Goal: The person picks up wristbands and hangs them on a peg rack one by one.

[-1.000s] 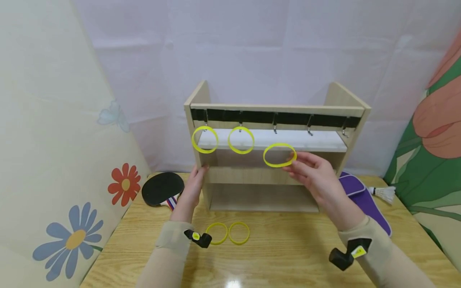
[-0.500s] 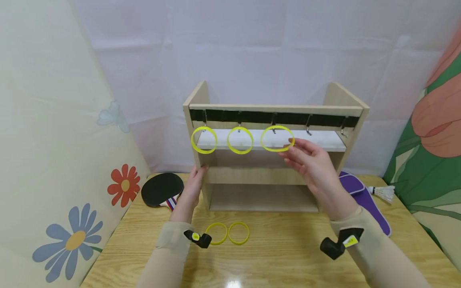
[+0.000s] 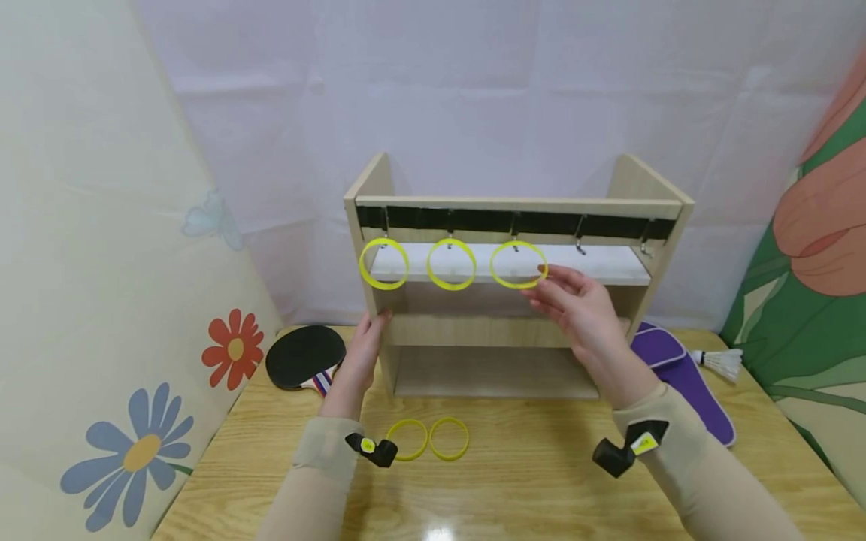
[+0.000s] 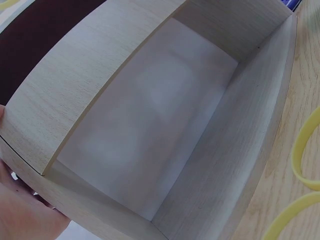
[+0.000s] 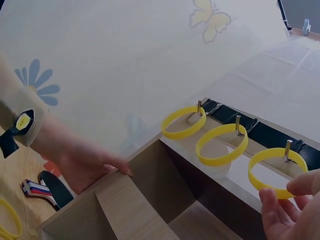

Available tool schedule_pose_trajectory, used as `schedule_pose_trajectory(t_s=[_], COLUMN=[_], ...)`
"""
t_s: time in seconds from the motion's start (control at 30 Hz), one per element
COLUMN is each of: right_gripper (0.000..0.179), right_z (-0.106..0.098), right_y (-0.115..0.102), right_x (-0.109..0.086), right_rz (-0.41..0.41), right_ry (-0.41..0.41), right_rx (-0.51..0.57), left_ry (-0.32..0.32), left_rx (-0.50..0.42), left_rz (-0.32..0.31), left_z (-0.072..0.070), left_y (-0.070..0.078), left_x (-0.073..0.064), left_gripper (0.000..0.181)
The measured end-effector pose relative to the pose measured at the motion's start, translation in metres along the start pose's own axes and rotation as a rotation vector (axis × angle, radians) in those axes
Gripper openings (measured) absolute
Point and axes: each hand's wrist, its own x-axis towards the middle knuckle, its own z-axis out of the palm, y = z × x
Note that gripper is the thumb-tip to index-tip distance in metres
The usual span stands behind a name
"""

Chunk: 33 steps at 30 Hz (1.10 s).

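My right hand (image 3: 587, 317) pinches the right edge of a yellow wristband (image 5: 256, 183) between thumb and fingers. The band's far side encircles the tip of the middle metal hook (image 5: 287, 150). To its left, a second wristband (image 3: 452, 286) and a third wristband (image 3: 384, 285) hang from neighbouring hooks on a black strip (image 3: 483, 219). With my left hand (image 3: 362, 355) I grip the left side panel of the wooden shelf (image 3: 460, 330), thumb on its front edge and fingers outside. Two more yellow wristbands (image 3: 449, 458) lie on the table in front.
Two bare hooks (image 3: 579, 242) are at the strip's right end. A black table tennis bat (image 3: 304, 355) lies left of the shelf. A purple case (image 3: 693, 394) and a shuttlecock (image 3: 722, 364) lie on the wooden table (image 3: 528, 473) to the right.
My right hand has raised the wristband from below the middle hook, brought it round the hook's tip and lowered it slightly, drifting left. The left hand stays on the shelf.
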Motion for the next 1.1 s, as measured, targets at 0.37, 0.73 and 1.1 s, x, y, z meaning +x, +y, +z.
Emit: schedule_pose_trajectory(t_s=[0.37, 0.73, 1.1], right_gripper=[0.043, 0.038, 0.044], right_z=[0.001, 0.001, -0.003], right_y=[0.009, 0.022, 0.063], right_x=[0.000, 0.000, -0.002], right_rz=[0.007, 0.001, 0.053], right_ry=[-0.017, -0.044, -0.092], right_rx=[-0.044, -0.104, -0.212], left_ry=[0.007, -0.001, -0.001], left_rx=[-0.004, -0.011, -0.016], left_rz=[0.000, -0.002, -0.010], left_z=[0.001, -0.001, 0.000], left_y=[-0.001, -0.001, 0.000], left_x=[0.001, 0.001, 0.000], left_gripper=[0.052, 0.054, 0.052])
